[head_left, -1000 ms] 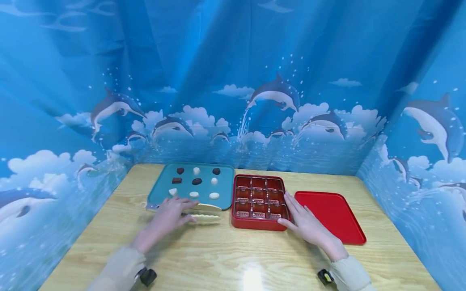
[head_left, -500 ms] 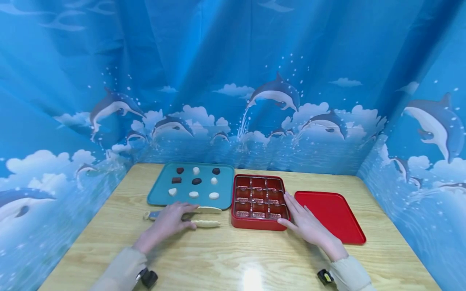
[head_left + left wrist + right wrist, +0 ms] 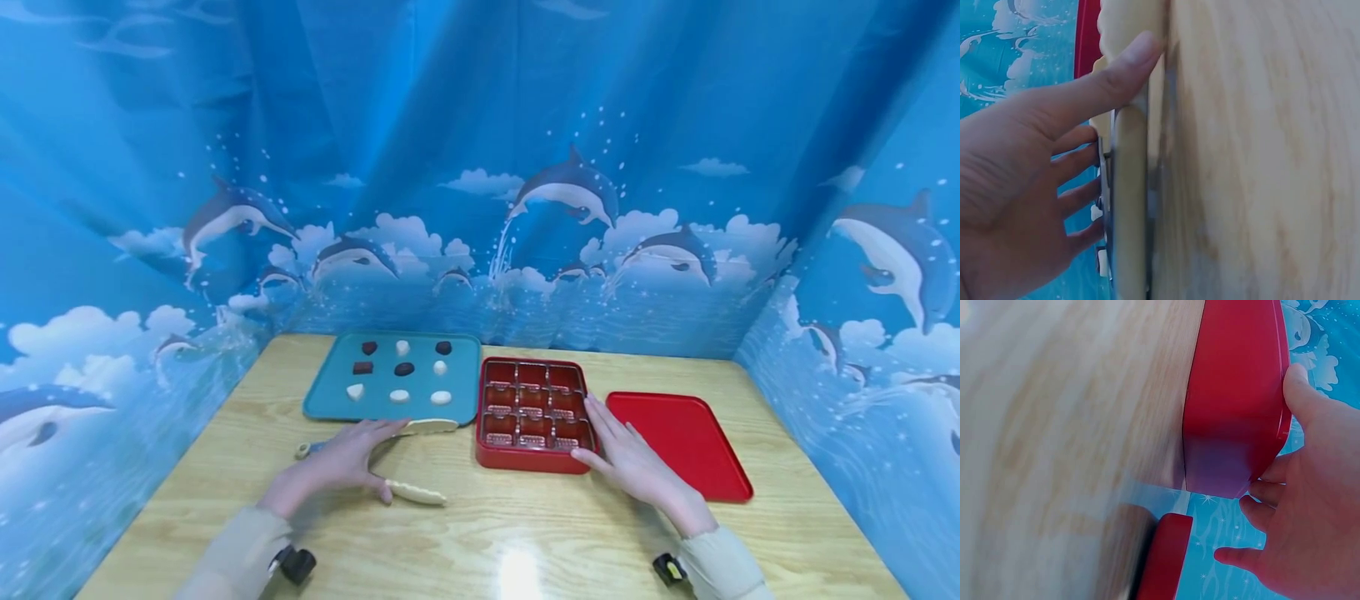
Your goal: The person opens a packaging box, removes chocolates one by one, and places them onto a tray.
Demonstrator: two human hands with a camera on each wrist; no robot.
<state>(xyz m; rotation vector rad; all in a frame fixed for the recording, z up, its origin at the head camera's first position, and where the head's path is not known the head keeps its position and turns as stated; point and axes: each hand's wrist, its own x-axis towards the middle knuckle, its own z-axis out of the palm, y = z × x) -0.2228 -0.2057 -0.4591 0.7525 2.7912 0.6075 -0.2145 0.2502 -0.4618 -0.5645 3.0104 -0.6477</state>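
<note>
My left hand [image 3: 337,462] holds a pair of tongs [image 3: 417,493] with cream scalloped tips and a blue-grey handle end. The tongs' arms stand wide apart, thumb against the near arm, fingers along the far one. In the left wrist view the thumb lies on the tongs [image 3: 1130,187]. Nothing is between the tips. My right hand [image 3: 633,462] rests on the right edge of a red box [image 3: 532,460], its fingers nearly straight. The box has a clear divided insert whose compartments look bare. In the right wrist view the thumb touches the box's [image 3: 1232,394] top edge.
Behind the tongs lies a teal tray [image 3: 318,400] with several dark and white chocolates in rows. A red lid [image 3: 686,446] lies on the wooden table [image 3: 480,533] right of the box. A blue dolphin-print curtain [image 3: 450,167] encloses the back and sides.
The tongs' arms have spread much further apart, the near tip swinging towards me. The left thumb has moved away from the fingers. My right hand and the box stay put.
</note>
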